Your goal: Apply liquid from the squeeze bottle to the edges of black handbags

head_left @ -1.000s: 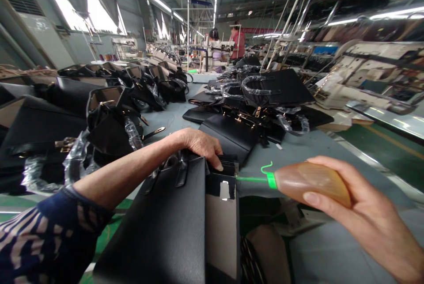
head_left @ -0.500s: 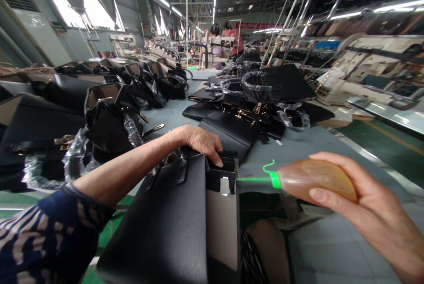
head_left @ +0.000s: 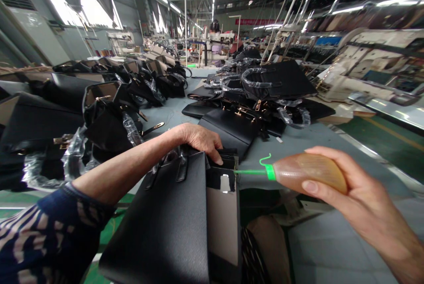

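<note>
A black handbag (head_left: 162, 222) stands tilted in front of me, its side facing right and showing a beige panel with a small white-grey patch. My left hand (head_left: 202, 140) grips the bag's top edge, thumb pressed down by the dark inner layers; the other fingertips are hidden behind it. In my right hand (head_left: 351, 187) is an amber glue bottle (head_left: 303, 172), held on its side with fingers and thumb wrapped round it. Its thin green nozzle points left, with the tip at the bag's upper right edge. A curled green cap tail sticks up from the neck.
Beyond my left arm, several black handbags (head_left: 102, 120) with plastic-wrapped handles crowd the grey table (head_left: 265, 160). More black bags (head_left: 278, 83) lie stacked ahead to the right. A pale sewing machine (head_left: 380, 63) stands at far right, past the table's metal edge.
My right hand has moved slightly left and up with the glue bottle, and the nozzle tip sits a little higher along the bag's edge. My left hand stays in place on the bag.
</note>
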Demonstrator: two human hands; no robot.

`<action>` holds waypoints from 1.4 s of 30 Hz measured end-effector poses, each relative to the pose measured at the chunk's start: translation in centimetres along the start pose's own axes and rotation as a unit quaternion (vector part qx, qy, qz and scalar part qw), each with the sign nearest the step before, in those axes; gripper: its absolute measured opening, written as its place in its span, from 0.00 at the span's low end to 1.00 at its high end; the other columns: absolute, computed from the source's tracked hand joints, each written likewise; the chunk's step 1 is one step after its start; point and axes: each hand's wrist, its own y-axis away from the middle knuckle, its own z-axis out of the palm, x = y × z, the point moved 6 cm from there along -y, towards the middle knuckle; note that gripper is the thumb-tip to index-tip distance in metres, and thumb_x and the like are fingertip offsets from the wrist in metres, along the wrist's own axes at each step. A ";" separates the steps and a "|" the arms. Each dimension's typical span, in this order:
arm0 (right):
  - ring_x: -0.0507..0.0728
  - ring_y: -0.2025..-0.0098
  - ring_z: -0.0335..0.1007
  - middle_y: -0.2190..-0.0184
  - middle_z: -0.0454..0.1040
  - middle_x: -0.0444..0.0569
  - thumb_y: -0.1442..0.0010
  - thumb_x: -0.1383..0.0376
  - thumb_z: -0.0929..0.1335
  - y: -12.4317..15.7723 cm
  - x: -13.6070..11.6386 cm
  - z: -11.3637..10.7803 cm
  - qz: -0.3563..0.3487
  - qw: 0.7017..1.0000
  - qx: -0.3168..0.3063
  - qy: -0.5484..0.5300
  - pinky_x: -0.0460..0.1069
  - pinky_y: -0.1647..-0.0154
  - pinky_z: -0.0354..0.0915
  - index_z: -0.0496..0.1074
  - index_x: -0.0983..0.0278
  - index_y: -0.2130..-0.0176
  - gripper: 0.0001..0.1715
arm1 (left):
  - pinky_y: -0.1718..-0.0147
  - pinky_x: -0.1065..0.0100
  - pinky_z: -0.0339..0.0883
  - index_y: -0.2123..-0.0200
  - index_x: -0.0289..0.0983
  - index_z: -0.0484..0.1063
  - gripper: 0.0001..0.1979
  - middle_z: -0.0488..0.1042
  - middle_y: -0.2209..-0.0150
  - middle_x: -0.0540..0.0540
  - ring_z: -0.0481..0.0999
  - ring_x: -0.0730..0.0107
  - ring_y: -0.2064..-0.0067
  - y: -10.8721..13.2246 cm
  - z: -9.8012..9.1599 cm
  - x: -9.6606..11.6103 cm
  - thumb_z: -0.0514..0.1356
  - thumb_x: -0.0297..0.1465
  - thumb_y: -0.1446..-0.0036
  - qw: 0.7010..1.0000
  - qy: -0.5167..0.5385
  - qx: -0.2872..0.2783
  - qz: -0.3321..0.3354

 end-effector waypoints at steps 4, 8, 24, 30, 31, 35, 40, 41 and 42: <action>0.61 0.58 0.72 0.59 0.75 0.42 0.54 0.45 0.70 0.0 0.0 0.2 -0.015 1.000 -0.009 -0.001 0.46 0.68 0.69 0.67 0.53 0.53 0.31 | 0.70 0.75 0.64 0.64 0.33 0.77 0.14 0.79 0.68 0.49 0.74 0.70 0.66 0.2 0.1 0.1 0.59 0.37 0.47 1.000 0.019 -0.001 -0.007; 0.60 0.61 0.72 0.59 0.75 0.43 0.54 0.45 0.71 0.3 0.0 -0.2 -0.024 1.000 -0.016 0.004 0.45 0.71 0.69 0.68 0.54 0.54 0.31 | 0.69 0.74 0.65 0.64 0.33 0.76 0.14 0.79 0.67 0.49 0.75 0.69 0.65 0.2 0.1 0.1 0.59 0.37 0.47 1.000 0.018 0.001 -0.001; 0.60 0.63 0.75 0.61 0.77 0.42 0.54 0.45 0.70 1.5 -0.3 -0.6 -0.033 0.998 -0.048 0.037 0.45 0.69 0.70 0.69 0.54 0.55 0.29 | 0.69 0.74 0.65 0.64 0.33 0.77 0.15 0.79 0.67 0.48 0.75 0.69 0.66 0.3 0.2 0.0 0.59 0.39 0.48 0.999 0.032 -0.002 -0.004; 0.61 0.65 0.75 0.65 0.78 0.41 0.57 0.45 0.71 1.7 -0.4 -0.7 -0.036 0.998 -0.042 0.024 0.45 0.75 0.71 0.71 0.53 0.58 0.27 | 0.70 0.74 0.65 0.64 0.32 0.76 0.16 0.79 0.67 0.48 0.74 0.70 0.67 -0.1 0.3 -0.2 0.59 0.39 0.48 1.000 0.025 -0.008 0.004; 0.61 0.64 0.75 0.64 0.78 0.41 0.57 0.46 0.71 1.7 -0.4 -0.7 -0.038 0.998 -0.041 0.023 0.45 0.75 0.71 0.71 0.53 0.58 0.27 | 0.70 0.74 0.64 0.64 0.33 0.76 0.16 0.79 0.68 0.48 0.74 0.70 0.68 -0.1 0.3 -0.3 0.59 0.40 0.48 1.000 0.019 -0.006 0.007; 0.61 0.62 0.75 0.61 0.77 0.41 0.55 0.47 0.72 2.1 0.2 -0.8 -0.045 0.997 -0.053 0.025 0.44 0.72 0.71 0.70 0.52 0.55 0.28 | 0.71 0.74 0.63 0.64 0.33 0.77 0.17 0.79 0.68 0.49 0.72 0.71 0.69 -0.2 0.1 -0.4 0.59 0.41 0.49 1.000 0.005 0.003 0.014; 0.62 0.61 0.75 0.61 0.77 0.41 0.55 0.46 0.71 2.6 1.3 -0.8 -0.033 0.997 -0.061 0.018 0.44 0.73 0.71 0.71 0.52 0.55 0.28 | 0.71 0.75 0.61 0.65 0.34 0.77 0.17 0.78 0.69 0.50 0.71 0.73 0.70 -0.2 0.1 -0.4 0.59 0.41 0.49 1.000 0.002 0.006 0.009; 0.62 0.61 0.75 0.61 0.77 0.41 0.55 0.46 0.71 2.7 1.5 -0.8 -0.029 0.997 -0.063 0.017 0.44 0.73 0.71 0.71 0.52 0.55 0.28 | 0.71 0.75 0.61 0.65 0.34 0.77 0.17 0.78 0.69 0.50 0.71 0.73 0.70 -0.2 0.1 -0.4 0.59 0.41 0.49 1.000 0.004 0.005 0.008; 0.62 0.61 0.75 0.61 0.77 0.41 0.55 0.46 0.71 2.8 1.5 -0.8 -0.025 0.998 -0.064 0.015 0.45 0.73 0.71 0.70 0.51 0.54 0.29 | 0.71 0.75 0.61 0.65 0.34 0.77 0.17 0.78 0.69 0.50 0.72 0.73 0.70 -0.1 0.1 -0.4 0.59 0.41 0.49 1.000 0.007 0.005 0.007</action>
